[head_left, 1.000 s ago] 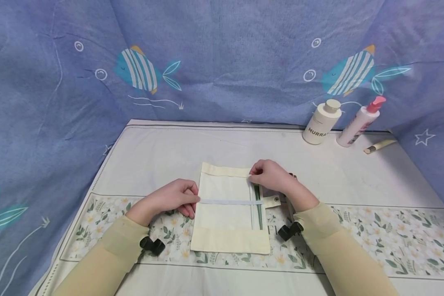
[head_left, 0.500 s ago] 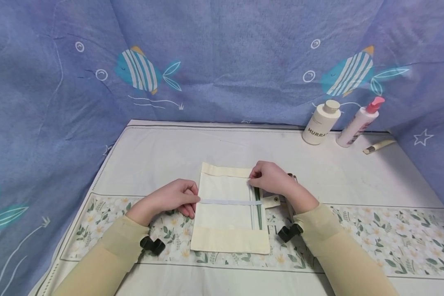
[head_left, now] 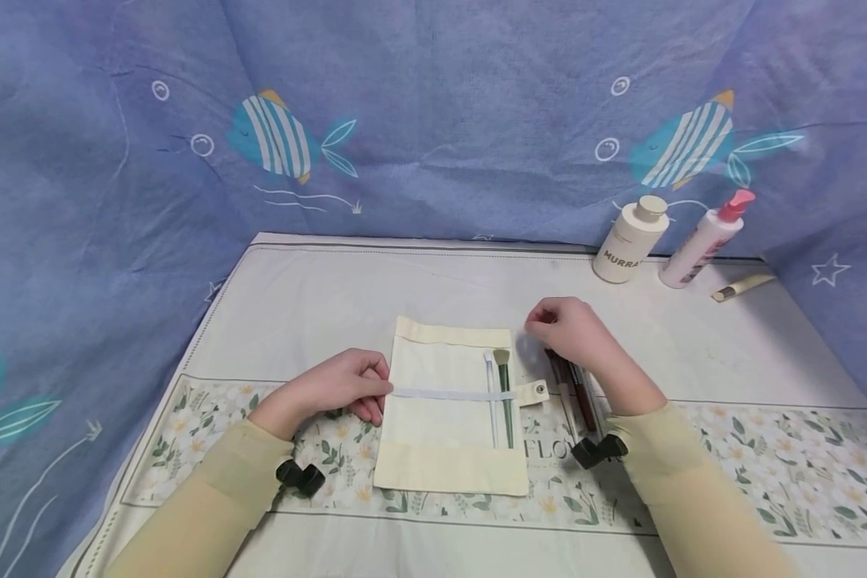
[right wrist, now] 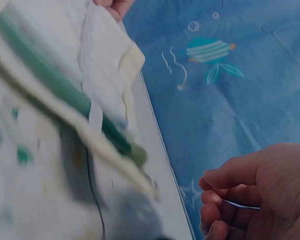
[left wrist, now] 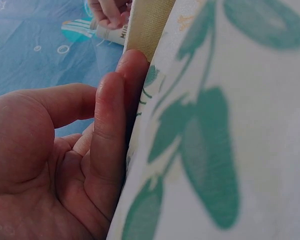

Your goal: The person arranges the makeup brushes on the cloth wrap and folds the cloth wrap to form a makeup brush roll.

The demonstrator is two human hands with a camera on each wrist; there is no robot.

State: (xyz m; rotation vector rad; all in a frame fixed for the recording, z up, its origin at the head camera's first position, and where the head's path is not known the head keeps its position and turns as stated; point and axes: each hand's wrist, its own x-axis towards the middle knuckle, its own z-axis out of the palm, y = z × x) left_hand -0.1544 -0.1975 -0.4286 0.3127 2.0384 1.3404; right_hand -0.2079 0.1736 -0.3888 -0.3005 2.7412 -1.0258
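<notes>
A cream canvas brush roll (head_left: 448,472) lies unrolled on the table. A white-handled brush (head_left: 490,377) and a green makeup brush (head_left: 504,385) are tucked under its elastic band (head_left: 433,393), near the right edge. My left hand (head_left: 343,387) pinches the roll's left edge; the left wrist view shows fingertips (left wrist: 132,65) against the fabric's border. Past the roll's right side hovers my right hand (head_left: 571,325), fingers loosely bent around nothing. Several loose brushes (head_left: 584,397) lie below it, partly hidden by the wrist. In the right wrist view the green brush (right wrist: 45,67) appears blurred.
A snap tab (head_left: 531,393) sticks out from the roll's right edge. At the back right stand a white bottle (head_left: 624,245) and a pump bottle (head_left: 701,245), with a flat brush (head_left: 742,286) beside them. A blue fish-print curtain (head_left: 433,120) closes off the back.
My right hand has left the roll's upper right corner and moved right towards the loose brushes, uncovering the tops of both tucked brushes. The left hand stays put.
</notes>
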